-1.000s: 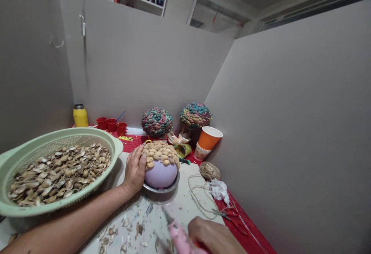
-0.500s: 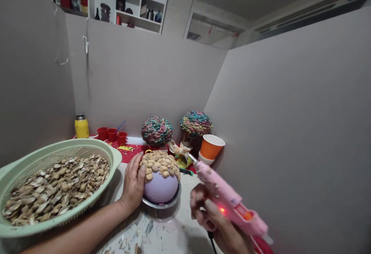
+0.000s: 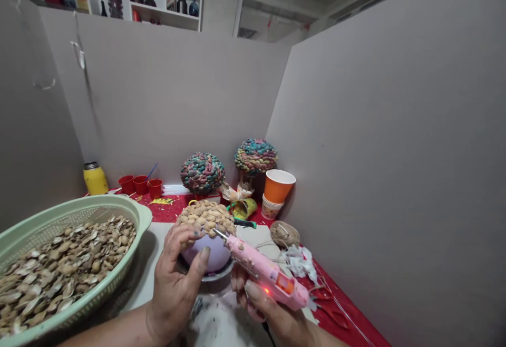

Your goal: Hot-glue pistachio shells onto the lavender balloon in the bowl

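A lavender balloon [image 3: 205, 254] sits in a round metal bowl [image 3: 218, 276], its upper part covered with peanut shells [image 3: 207, 216]. My left hand [image 3: 176, 268] is at the balloon's left front, thumb and fingers apart and curved; whether they touch it I cannot tell. My right hand [image 3: 272, 305] is wrapped around a pink hot glue gun [image 3: 263, 265] with a glowing red light. The gun's metal nozzle points at the lower edge of the shell layer, by my left fingers.
A green basket [image 3: 144, 218] of loose shells stands at left. Behind are red cups [image 3: 140, 185], a yellow bottle [image 3: 95, 179], two colourful shell-covered balls [image 3: 203, 173], and orange paper cups [image 3: 279, 186]. Twine [image 3: 285, 234], tissue [image 3: 300, 261] and red-handled scissors [image 3: 332, 310] lie at right.
The glue gun has moved left, bringing its nozzle to the shell edge. My left hand has shifted from the balloon's side toward its front, thumb apart. The camera view has turned right and downward.
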The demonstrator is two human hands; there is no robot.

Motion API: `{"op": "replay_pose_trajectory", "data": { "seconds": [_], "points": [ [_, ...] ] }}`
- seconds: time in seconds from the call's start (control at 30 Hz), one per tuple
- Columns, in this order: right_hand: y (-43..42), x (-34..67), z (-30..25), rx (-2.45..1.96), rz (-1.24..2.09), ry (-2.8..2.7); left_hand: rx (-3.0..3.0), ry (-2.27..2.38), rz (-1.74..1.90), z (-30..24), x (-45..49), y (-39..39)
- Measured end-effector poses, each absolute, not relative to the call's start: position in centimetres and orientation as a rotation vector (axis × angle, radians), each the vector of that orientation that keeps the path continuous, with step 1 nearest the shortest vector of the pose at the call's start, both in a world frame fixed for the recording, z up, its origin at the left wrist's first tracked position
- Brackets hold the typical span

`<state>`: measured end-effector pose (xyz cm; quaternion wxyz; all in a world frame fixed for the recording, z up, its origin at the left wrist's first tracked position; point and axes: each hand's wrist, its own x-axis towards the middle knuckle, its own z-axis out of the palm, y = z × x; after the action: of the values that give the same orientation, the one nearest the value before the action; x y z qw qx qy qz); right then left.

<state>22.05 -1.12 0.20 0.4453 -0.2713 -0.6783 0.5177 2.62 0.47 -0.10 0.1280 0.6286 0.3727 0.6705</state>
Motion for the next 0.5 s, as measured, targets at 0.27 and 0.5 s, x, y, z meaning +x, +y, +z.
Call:
{"op": "replay_pose_trajectory", "data": {
  "seconds": [0.27, 0.5],
  "points": [
    [-1.3, 21.9, 0.5, -0.619, 1.162, -1.752, 1.794, 1.056, 1.981, 1.4, 2.5, 0.5],
    [-1.4, 21.9, 0.5, -0.576, 1.190, -1.780, 1.752, 1.085, 2.011, 1.6, 2.8, 0.6]
  ]
}}
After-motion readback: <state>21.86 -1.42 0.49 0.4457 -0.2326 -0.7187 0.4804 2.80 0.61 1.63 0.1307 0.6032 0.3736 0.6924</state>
